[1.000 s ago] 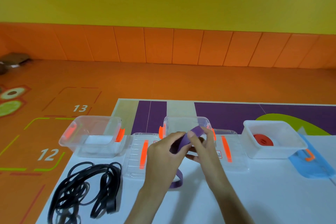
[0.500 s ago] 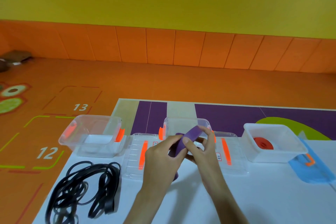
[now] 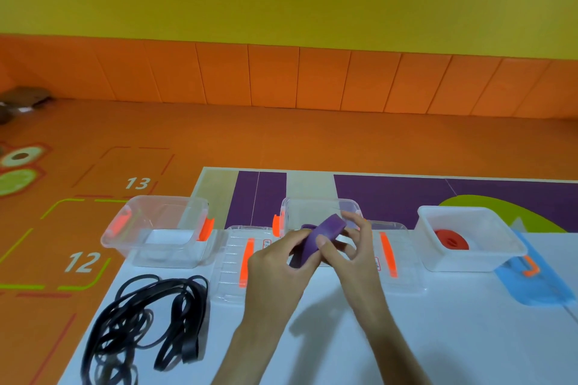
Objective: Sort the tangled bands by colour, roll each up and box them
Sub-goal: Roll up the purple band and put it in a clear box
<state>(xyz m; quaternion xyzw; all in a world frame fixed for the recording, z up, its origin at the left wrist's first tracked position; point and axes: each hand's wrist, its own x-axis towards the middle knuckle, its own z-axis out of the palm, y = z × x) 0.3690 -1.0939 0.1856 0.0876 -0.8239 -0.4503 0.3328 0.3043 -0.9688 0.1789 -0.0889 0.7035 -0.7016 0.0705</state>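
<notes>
A purple band [image 3: 325,233] is rolled up between both hands over the table's middle. My left hand [image 3: 278,262] grips its lower part from the left, and my right hand [image 3: 350,247] pinches it with thumb and fingers from the right. Just behind the hands stands a clear box [image 3: 319,208] with nothing visible in it. Another clear box [image 3: 156,231] stands at the left. The right-hand box [image 3: 472,237] holds a rolled red band [image 3: 452,239]. A tangle of black bands [image 3: 147,328] lies at the table's front left.
Two clear lids with orange clips lie flat, one [image 3: 240,262] left of my hands and one [image 3: 397,259] right of them. An orange clip [image 3: 531,269] lies on a blue patch by the right box. The table's left edge drops to an orange floor.
The loose purple tail that hung below my left hand has been wound in, and the roll is now tighter. Both hands stayed in front of the middle box.
</notes>
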